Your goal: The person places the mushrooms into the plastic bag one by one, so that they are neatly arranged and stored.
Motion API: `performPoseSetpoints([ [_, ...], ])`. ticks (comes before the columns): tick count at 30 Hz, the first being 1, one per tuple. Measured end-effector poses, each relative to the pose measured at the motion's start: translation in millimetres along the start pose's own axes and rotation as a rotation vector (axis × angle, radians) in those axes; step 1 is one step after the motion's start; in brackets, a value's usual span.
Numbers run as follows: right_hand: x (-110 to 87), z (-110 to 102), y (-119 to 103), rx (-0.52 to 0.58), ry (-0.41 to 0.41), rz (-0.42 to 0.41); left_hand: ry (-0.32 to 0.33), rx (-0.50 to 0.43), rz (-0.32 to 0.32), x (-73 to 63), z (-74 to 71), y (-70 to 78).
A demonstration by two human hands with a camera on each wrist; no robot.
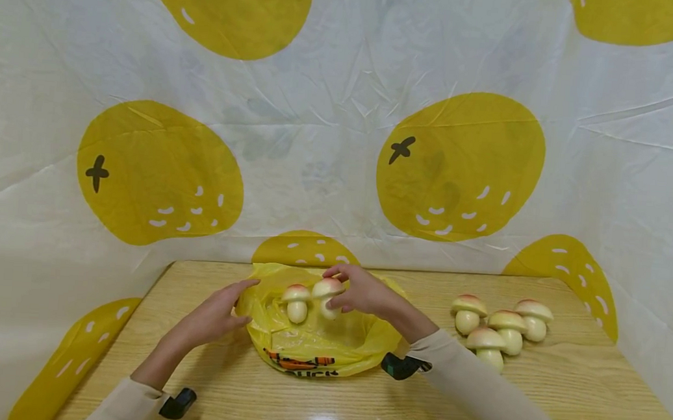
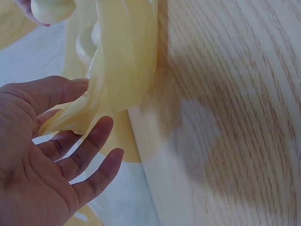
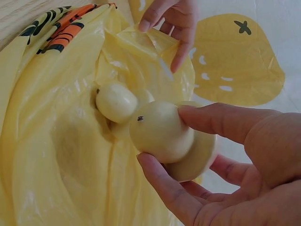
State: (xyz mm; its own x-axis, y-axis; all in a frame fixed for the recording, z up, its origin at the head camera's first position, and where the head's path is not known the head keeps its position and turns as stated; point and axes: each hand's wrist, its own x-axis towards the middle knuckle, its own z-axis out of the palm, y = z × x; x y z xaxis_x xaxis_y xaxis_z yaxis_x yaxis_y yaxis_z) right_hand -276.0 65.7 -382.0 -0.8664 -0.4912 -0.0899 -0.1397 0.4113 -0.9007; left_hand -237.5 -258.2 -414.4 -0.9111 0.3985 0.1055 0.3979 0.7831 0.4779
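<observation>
Yellow plastic bag [image 1: 275, 337], thin and crumpled, one item, mouth spread upward on a wood-grain table [image 1: 416, 414], orange and dark print across its near side. Pale mushroom with a red-tinged cap [image 1: 298, 302], one, lying within the bag mouth. Second mushroom of like make [image 1: 327, 289], cap uppermost in the head view, just beside the first and inside the outline of the mouth; small dark mark on its stem end, seen from the right wrist. Right hand [image 1: 364, 294]: narrow grip, thumb and fingertips pinching this second mushroom. Left hand [image 1: 212, 317]: fingers spread wide, thumb apart, the bag's edge lying between; film touched rather than clenched, by the look of it. Further mushrooms [image 1: 487, 338], four, grouped on the table to the right of the bag, well apart from it. Step in hand, as judged: handling one mushroom at the bag mouth while the left hand steadies the film; whether it is being set in or taken out cannot be told. Next move, as judged: calls for the mouth held wide and, if setting down, a low release clear of the neighbouring piece; if lifting, a firm pinch and no snagged film
</observation>
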Motion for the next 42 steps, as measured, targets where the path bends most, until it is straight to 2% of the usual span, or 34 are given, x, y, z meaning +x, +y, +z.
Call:
performPoseSetpoints([
  [15,9.5,9.2,11.5,0.025,0.074,0.045,-0.002,0.013,0.007,-0.1,-0.1,1.8],
  [27,19.0,20.7,22.1,-0.024,0.124,0.092,0.003,-0.01,0.007,0.2,0.2,1.2],
  [33,23.9,24.7,28.3,-0.085,0.154,0.093,-0.002,-0.005,0.008,0.0,0.7,0.5],
  [37,26.7,27.0,33.5,-0.154,0.188,0.063,-0.006,-0.005,0.006,-0.3,0.9,0.1],
  [42,28.4,29.1,38.2,-0.183,0.2,0.047,-0.009,-0.008,0.002,-0.6,1.2,-1.0],
])
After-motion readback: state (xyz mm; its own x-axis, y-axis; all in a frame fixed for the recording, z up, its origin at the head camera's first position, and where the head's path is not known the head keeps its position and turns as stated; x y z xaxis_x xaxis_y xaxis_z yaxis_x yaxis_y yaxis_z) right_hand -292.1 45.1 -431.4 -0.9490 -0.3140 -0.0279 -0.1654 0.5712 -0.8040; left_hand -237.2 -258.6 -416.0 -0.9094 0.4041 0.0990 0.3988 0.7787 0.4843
